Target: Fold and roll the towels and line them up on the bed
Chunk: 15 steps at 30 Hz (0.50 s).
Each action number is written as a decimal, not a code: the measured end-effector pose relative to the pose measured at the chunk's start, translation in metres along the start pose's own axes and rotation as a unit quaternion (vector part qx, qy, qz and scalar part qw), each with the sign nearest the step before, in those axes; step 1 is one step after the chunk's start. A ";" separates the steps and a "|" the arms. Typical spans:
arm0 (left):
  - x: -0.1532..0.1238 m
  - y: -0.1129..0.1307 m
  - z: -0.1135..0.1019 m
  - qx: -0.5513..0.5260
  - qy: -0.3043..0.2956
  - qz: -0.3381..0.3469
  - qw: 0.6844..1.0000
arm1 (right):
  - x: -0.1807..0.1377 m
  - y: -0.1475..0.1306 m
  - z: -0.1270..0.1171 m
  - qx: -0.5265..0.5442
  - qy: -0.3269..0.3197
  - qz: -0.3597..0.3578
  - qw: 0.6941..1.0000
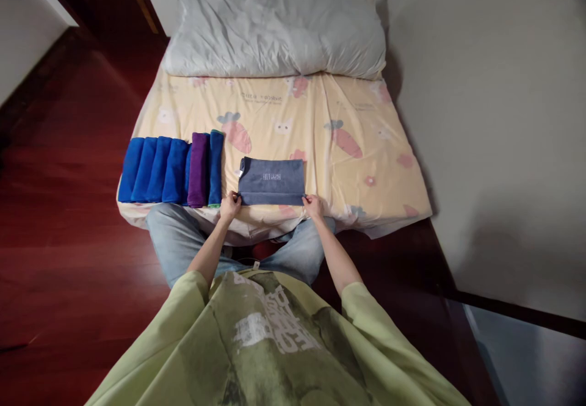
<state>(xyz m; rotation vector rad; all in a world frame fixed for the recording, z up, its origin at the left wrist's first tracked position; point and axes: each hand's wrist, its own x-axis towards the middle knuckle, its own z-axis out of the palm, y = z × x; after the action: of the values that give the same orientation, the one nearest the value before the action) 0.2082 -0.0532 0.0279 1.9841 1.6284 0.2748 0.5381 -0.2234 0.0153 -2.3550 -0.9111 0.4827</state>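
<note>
A grey-blue towel (271, 177) with pale lettering and a small white tag lies on the bed in front of me, its near edge folded over in a strip. My left hand (230, 206) pinches the near left corner of that fold. At the near right corner, my right hand (314, 206) pinches the other end. To the left of the towel stands a row of several folded blue towels (155, 170). A purple towel (198, 170) sits in the same row, beside a blue towel with green edging (215, 168) at its right end.
The bed has a yellow sheet (270, 131) printed with carrots and rabbits. A grey-white quilt (279, 24) is heaped at its far end. A pale wall (494, 119) runs along the right, and dark red floor (68, 241) lies to the left.
</note>
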 end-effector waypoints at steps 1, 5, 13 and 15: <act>0.000 0.001 0.000 -0.001 0.001 0.002 1.000 | 0.000 -0.001 0.000 0.002 0.003 0.000 1.000; -0.001 0.003 0.001 0.004 0.011 0.006 1.000 | -0.004 -0.005 -0.002 -0.014 0.004 0.012 1.000; -0.006 -0.001 0.003 0.044 0.038 0.078 0.995 | -0.019 -0.013 -0.005 -0.043 -0.012 -0.046 0.998; -0.008 -0.004 0.002 0.053 0.037 0.122 0.990 | -0.021 -0.014 -0.004 -0.068 -0.009 -0.064 0.996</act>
<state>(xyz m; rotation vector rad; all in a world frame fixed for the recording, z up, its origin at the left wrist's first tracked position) 0.2035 -0.0609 0.0257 2.2830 1.4712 0.3647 0.5184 -0.2310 0.0302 -2.3973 -1.1285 0.4019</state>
